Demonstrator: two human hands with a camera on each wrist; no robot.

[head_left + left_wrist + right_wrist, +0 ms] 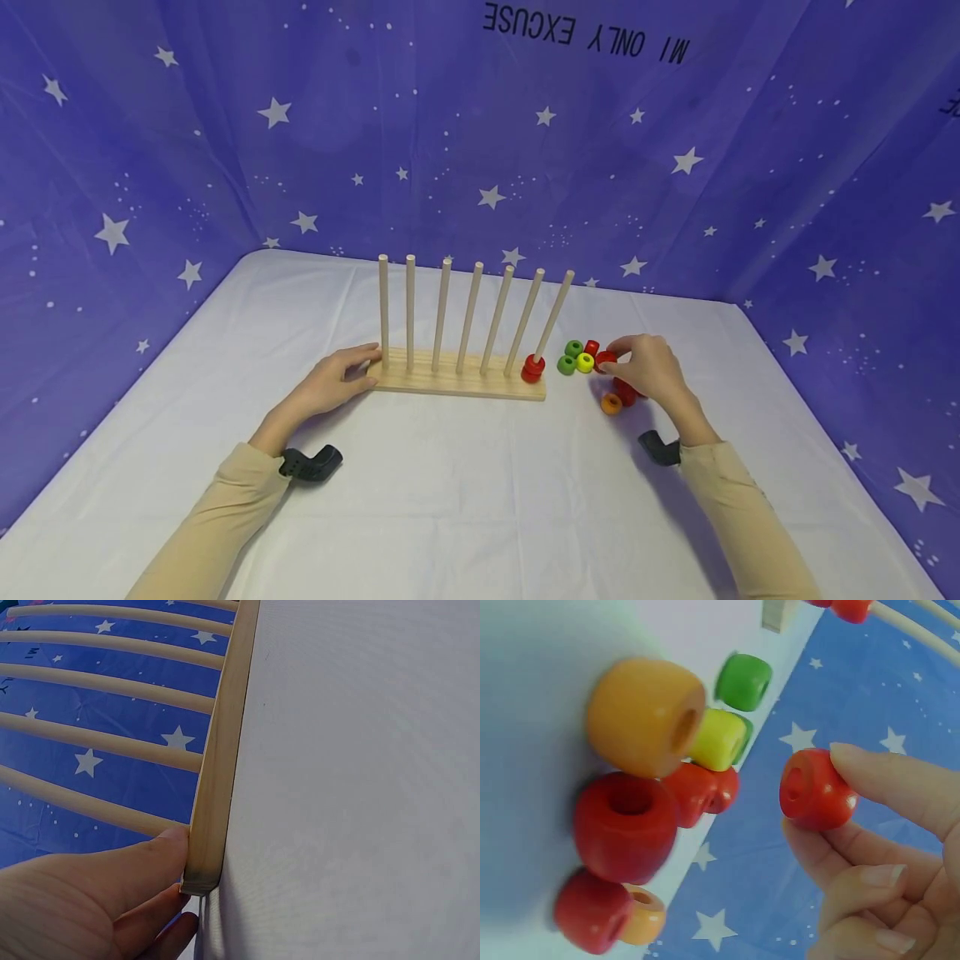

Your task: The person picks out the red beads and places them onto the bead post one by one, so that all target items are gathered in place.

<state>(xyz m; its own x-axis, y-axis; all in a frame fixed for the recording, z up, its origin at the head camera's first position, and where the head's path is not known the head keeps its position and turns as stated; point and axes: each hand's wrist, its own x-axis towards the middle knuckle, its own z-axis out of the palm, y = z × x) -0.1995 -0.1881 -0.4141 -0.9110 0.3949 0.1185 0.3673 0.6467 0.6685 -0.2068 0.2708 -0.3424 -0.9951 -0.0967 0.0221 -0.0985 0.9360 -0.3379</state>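
A wooden peg stand (450,384) with several upright pegs sits on the table. My left hand (330,383) holds the left end of its base, with the thumb at the front edge and the fingers round the far side. Two red beads (533,369) are stacked at the bottom of the rightmost peg. Right of the stand, my right hand (654,367) pinches a red bead (819,789) between thumb and fingers. In the right wrist view this bead is up off the table, its hole facing away from the palm.
Loose beads lie around and below the right hand: green beads (567,365), a yellow bead (585,362), an orange bead (611,404) and several red beads (626,829). A purple curtain (420,150) with white stars stands behind the white table (450,500).
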